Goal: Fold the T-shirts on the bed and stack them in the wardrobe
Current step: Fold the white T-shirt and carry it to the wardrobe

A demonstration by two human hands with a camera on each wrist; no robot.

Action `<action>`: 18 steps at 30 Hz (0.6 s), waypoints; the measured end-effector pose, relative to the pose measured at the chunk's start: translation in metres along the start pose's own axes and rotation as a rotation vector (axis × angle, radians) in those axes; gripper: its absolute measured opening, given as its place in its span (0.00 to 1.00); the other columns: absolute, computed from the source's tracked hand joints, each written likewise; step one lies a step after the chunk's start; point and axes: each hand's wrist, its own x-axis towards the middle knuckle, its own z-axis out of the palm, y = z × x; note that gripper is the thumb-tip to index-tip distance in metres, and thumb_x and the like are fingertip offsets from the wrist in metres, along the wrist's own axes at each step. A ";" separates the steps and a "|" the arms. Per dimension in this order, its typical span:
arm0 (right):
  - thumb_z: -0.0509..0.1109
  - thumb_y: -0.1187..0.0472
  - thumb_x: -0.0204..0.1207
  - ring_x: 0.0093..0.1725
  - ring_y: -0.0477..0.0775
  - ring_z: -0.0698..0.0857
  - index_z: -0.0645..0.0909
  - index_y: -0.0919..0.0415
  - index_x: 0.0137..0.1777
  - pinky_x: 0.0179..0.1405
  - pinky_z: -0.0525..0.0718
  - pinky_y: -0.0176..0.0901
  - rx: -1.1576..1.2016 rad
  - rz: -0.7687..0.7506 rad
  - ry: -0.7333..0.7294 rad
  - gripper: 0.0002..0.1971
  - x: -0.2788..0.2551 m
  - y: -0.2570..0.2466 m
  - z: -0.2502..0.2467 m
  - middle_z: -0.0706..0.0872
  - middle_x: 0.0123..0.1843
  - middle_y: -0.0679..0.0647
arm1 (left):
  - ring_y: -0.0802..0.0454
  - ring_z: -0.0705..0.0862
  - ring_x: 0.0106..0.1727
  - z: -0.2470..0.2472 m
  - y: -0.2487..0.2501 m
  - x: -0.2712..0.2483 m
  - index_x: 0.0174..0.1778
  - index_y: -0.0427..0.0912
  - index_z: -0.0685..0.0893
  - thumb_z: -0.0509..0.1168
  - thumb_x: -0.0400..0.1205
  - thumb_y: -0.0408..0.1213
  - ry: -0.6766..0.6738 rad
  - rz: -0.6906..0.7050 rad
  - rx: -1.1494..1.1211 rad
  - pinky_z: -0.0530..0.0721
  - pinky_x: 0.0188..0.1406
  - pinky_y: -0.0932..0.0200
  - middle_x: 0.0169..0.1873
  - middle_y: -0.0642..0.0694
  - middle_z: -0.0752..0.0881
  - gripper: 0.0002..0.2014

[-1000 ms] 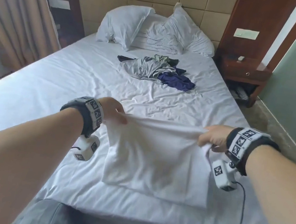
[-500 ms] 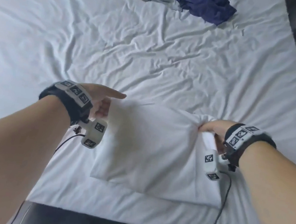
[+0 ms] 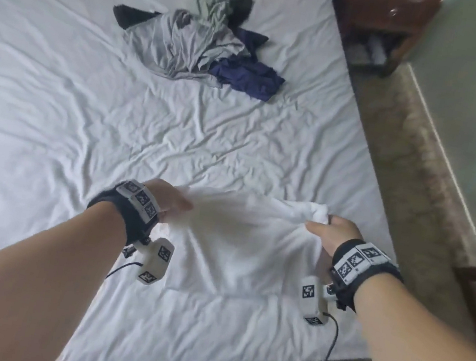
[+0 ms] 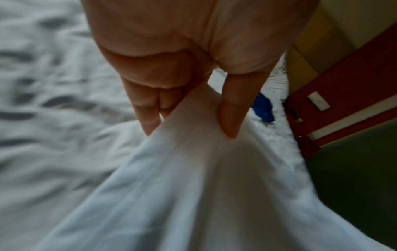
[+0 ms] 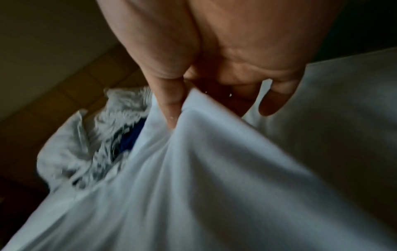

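Head view: left hand point(image 3: 170, 201) and right hand point(image 3: 332, 236) each pinch a far corner of the white T-shirt point(image 3: 245, 249), thumb against fingers point(image 4: 150, 117), cloth sagging between them onto the bed point(image 3: 55, 109) near its foot. To fold well, keep both corners level and taut, then lay them evenly. Beyond the hands lies a heap of unfolded shirts point(image 3: 198, 44).

Black wristbands point(image 3: 123, 218), white tag-marked blocks, hanging camera pods point(image 3: 156, 261), black cables.
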 end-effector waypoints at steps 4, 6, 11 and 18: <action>0.81 0.55 0.72 0.49 0.57 0.91 0.89 0.57 0.52 0.55 0.88 0.49 0.147 -0.074 0.171 0.12 -0.042 -0.022 -0.119 0.92 0.45 0.50 | 0.36 0.89 0.58 0.007 0.125 -0.099 0.62 0.30 0.84 0.80 0.74 0.24 -0.101 0.191 -0.171 0.89 0.60 0.41 0.57 0.32 0.90 0.21; 0.80 0.56 0.73 0.49 0.54 0.91 0.88 0.56 0.55 0.57 0.88 0.52 0.249 -0.120 0.258 0.12 -0.069 -0.032 -0.187 0.92 0.47 0.49 | 0.39 0.88 0.55 0.024 0.187 -0.143 0.69 0.31 0.82 0.77 0.75 0.22 -0.172 0.320 -0.199 0.92 0.47 0.48 0.59 0.33 0.89 0.25; 0.81 0.59 0.73 0.49 0.59 0.91 0.87 0.58 0.47 0.56 0.88 0.56 0.449 -0.199 0.463 0.07 -0.135 -0.027 -0.361 0.93 0.45 0.54 | 0.38 0.89 0.57 0.095 0.319 -0.271 0.66 0.31 0.86 0.79 0.69 0.27 -0.309 0.554 -0.107 0.91 0.45 0.49 0.61 0.33 0.90 0.27; 0.82 0.57 0.67 0.52 0.55 0.92 0.92 0.51 0.49 0.60 0.86 0.49 0.583 -0.381 0.746 0.10 -0.272 0.060 -0.600 0.94 0.47 0.49 | 0.45 0.94 0.47 0.275 0.452 -0.465 0.60 0.33 0.88 0.73 0.80 0.21 -0.510 0.790 0.102 0.92 0.37 0.56 0.51 0.38 0.94 0.13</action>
